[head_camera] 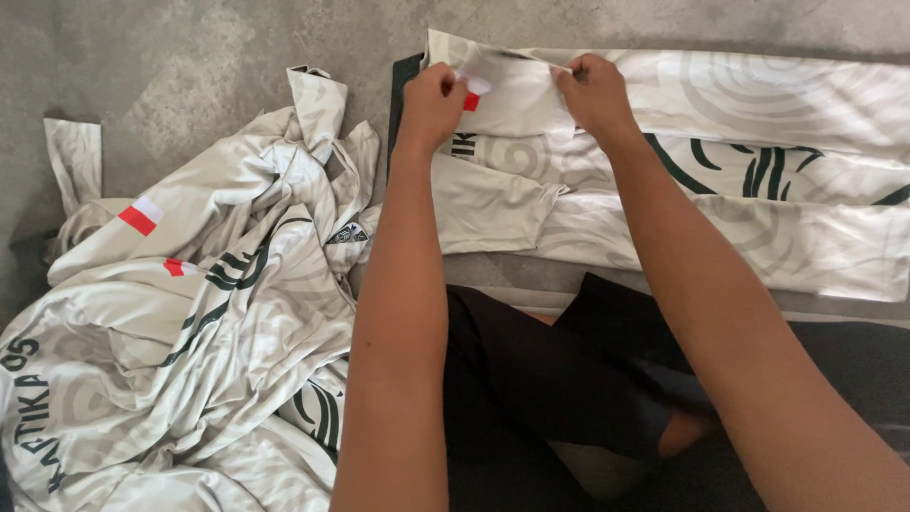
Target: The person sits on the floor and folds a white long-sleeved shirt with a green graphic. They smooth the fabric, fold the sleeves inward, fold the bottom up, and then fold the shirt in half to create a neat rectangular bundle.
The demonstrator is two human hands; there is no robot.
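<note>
Floor [190, 57]: grey concrete is seen across the far part of the scene, with cloth spread over most of it.
Pile of shirts [190, 322]: a crumpled heap of cream shirts with pale swirl patterns and dark green lettering is piled at the left, from near to far; small red and white patches are shown on it.
Flat shirt [758, 190]: a cream shirt with the same swirls and dark green curved lines is laid flat at the far right, stretched out to the right edge, with its lower part folded in layers.
Dark trousers [550, 379]: black cloth is worn over the person's legs in the near middle, between the two forearms.
Sleeve [517, 95]: a short cream sleeve of the flat shirt is lifted at the far middle, held taut between the two hands; a red and white patch is partly covered at its left end.
Dark collar edge [403, 95]: a narrow dark green strip is seen just left of the left hand.
Left hand [431, 100]: the fingers are curled together and clamped on the left end of the sleeve, beside the red patch.
Right hand [595, 90]: the thumb and fingers are pinched shut on the sleeve's far right edge; the hand is kept apart from the left one by the stretched cloth.
</note>
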